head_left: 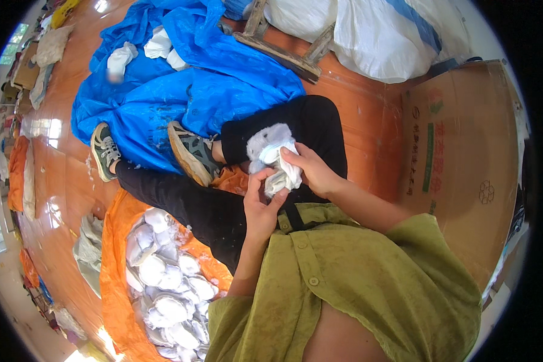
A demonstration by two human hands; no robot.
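Both hands hold a white and grey fabric piece (pixel 271 154) over my lap. My left hand (pixel 259 205) grips its lower edge with thumb and fingers. My right hand (pixel 314 172) pinches its right side from above. I sit on the floor in black trousers (pixel 193 205) and an olive green shirt (pixel 356 277). One leg is bent and the other stretched out. I wear grey sneakers, one beside the blue tarp (pixel 190 151) and one farther left (pixel 104 151).
An orange bag (pixel 111 265) at lower left holds several folded white fabric pieces (pixel 163 277). A crumpled blue tarp (pixel 181 84) lies ahead with white pieces on it. A large cardboard box (pixel 464 163) stands to my right. White sacks (pixel 368 30) and a wooden frame (pixel 283 51) lie beyond.
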